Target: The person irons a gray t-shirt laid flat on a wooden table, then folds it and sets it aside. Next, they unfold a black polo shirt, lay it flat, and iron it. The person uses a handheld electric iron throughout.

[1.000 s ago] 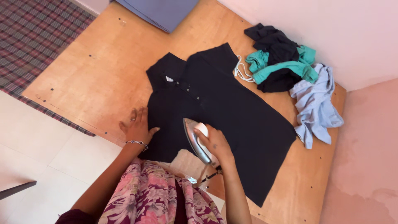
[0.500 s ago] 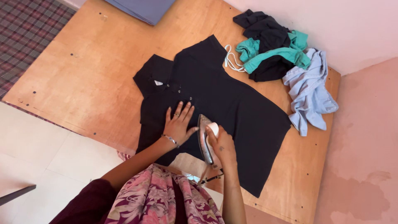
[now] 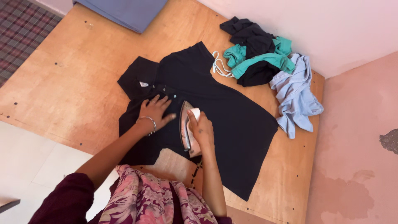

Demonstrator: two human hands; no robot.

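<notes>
A black collared shirt (image 3: 232,120) lies spread flat on a wooden board (image 3: 83,83). My left hand (image 3: 154,111) rests flat on the shirt near its button placket, fingers spread, with a bracelet at the wrist. My right hand (image 3: 200,130) grips the white handle of a clothes iron (image 3: 185,124). The iron is tipped on its side on the shirt, its metal soleplate facing my left hand. Its cord runs back toward my body.
A heap of black, teal and pale blue clothes (image 3: 269,62) lies at the board's far right corner against the wall. A folded blue cloth (image 3: 124,12) sits at the far edge. A plaid mat (image 3: 20,29) lies at the left, pink floor (image 3: 356,157) at the right.
My left hand slid from the shirt's left edge onto its chest near the placket. The iron moved with my right hand up the shirt toward the collar.
</notes>
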